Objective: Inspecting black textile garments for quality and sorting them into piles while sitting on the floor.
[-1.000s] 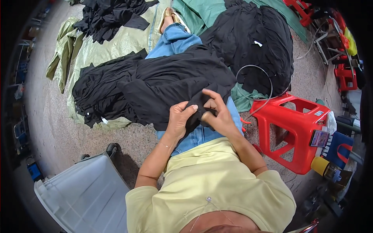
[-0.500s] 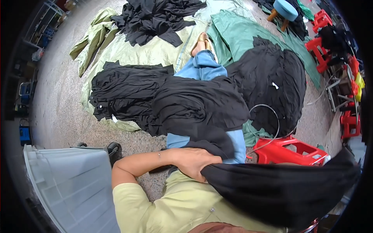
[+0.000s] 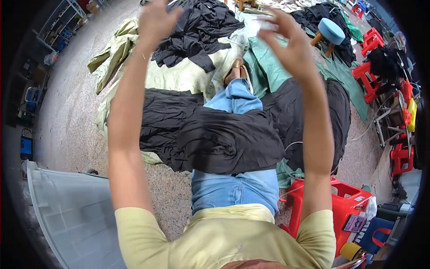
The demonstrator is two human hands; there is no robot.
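Note:
Both my arms are stretched forward, away from my body. My left hand (image 3: 156,24) is at the top edge, smeared by motion and partly cut off, thumb apart from the fingers; it holds no visible thing. Open and blurred, my right hand (image 3: 289,47) hangs above green sheeting with its fingers spread. Beyond my left hand is a heap of black cloth (image 3: 197,33). More black cloth (image 3: 233,139) lies bunched across my thighs. Black pieces (image 3: 163,121) spread to the left of it, and a gathered black pile (image 3: 338,107) sits to the right.
A grey plastic bin (image 3: 71,206) stands at my left. Close by on the right is a red stool (image 3: 342,188), with a phone (image 3: 354,223) and a blue bag (image 3: 376,235) beside it. A blue-topped stool (image 3: 331,31) stands farther off. Pale sheeting (image 3: 179,74) covers the floor.
Both hands have moved forward and up. The black cloth that my left hand held and that stretched across to the right is gone from my front, leaving my jeans and shirt uncovered.

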